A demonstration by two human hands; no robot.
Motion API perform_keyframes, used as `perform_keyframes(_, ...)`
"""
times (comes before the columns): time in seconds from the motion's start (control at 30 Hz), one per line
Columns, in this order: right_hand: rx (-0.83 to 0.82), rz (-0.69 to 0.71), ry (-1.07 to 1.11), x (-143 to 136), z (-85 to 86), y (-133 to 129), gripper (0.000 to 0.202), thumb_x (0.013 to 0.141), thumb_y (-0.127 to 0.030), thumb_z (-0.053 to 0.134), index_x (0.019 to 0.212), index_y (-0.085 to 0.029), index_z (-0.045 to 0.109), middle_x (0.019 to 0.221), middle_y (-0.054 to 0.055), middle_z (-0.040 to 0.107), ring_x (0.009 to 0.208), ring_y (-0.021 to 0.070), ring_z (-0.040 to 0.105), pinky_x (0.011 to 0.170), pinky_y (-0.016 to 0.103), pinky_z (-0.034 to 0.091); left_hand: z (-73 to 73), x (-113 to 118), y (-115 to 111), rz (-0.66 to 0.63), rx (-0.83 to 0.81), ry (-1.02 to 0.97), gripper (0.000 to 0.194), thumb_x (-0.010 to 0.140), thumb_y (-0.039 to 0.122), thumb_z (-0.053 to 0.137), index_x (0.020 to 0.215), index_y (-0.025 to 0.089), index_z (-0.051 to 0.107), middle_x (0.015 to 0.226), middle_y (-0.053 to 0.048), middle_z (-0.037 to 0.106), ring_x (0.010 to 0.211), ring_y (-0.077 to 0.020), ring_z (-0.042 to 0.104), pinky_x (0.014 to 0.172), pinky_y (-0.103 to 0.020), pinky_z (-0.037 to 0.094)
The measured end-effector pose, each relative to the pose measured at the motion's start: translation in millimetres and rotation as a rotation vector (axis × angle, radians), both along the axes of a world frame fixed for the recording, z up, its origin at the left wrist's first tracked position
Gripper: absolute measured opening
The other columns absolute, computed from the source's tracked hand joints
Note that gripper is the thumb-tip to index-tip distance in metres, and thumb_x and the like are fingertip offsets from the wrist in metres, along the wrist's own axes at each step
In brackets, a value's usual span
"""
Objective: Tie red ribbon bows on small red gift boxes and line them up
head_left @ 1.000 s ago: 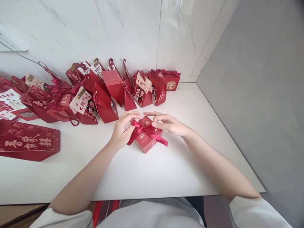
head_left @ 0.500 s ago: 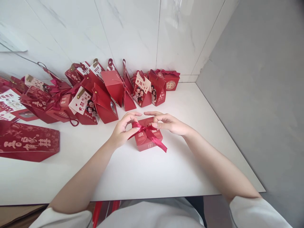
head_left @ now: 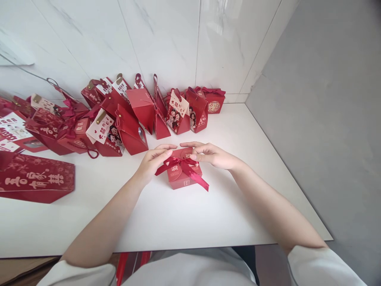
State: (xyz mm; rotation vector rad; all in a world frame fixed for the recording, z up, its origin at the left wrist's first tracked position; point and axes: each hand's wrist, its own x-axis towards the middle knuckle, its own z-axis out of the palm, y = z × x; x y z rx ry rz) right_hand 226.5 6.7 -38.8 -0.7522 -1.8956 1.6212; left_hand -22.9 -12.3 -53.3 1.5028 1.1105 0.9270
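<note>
1 red box [head_left: 181,181], w/ ribbon bow [head_left: 188,169], on tabletop [head_left: 193,218] btwn my L hand [head_left: 149,163] & R hand [head_left: 214,156]; both curved, grip: can't tell. Step (my guess): bow adj.; next calls for lt. touch.

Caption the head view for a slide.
Left hand and right hand frame a red box tied with ribbon on a white table, more red boxes behind.

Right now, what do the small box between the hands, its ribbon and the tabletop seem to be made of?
Small box: probably printed red card with a low sheen, judging by its crisp folded edges. Ribbon: likely satin, given its soft folds and glossy highlights. Tabletop: smooth, white, faintly shiny; laminate or painted board, I can't tell which.
</note>
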Motion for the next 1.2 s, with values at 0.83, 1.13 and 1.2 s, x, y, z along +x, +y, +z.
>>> perform_keyframes(0.83, -0.033, 0.002, -0.075, 8, -0.5, 3, 0.036, 0.090, -0.053, 0.062, 0.077, -0.021, 0.071, 0.148, 0.007, 0.049, 0.141, 0.0267, 0.041, 0.115, 0.044, 0.030, 5.3, -14, 7, -0.213, 0.275, 0.290, 0.036, 0.093, 0.039, 0.057, 0.063, 0.019, 0.060, 0.138, -0.009, 0.059, 0.125, -0.0270, 0.057, 0.107, -0.046, 0.045)
perform_keyframes(1.13, -0.068, 0.034, -0.035, 10, -6.2, 9, 0.034, 0.089, -0.052, 0.064, 0.078, -0.021, 0.072, 0.146, 0.007, 0.050, 0.145, 0.0247, 0.035, 0.117, 0.041, 0.028, 5.5, -12, 7, -0.194, 0.207, 0.205, 0.038, 0.090, 0.041, 0.060, 0.060, 0.018, 0.060, 0.134, -0.011, 0.061, 0.113, -0.0266, 0.063, 0.096, -0.043, 0.052)
perform_keyframes(1.2, -0.065, 0.037, -0.029, 10, -7.5, 10, 0.034, 0.089, -0.052, 0.064, 0.078, -0.021, 0.072, 0.144, 0.007, 0.052, 0.145, 0.0246, 0.034, 0.117, 0.041, 0.027, 6.4, -11, 6, -0.181, 0.167, 0.175, 0.041, 0.089, 0.041, 0.062, 0.057, 0.017, 0.053, 0.132, -0.011, 0.063, 0.109, -0.0262, 0.065, 0.090, -0.041, 0.053)
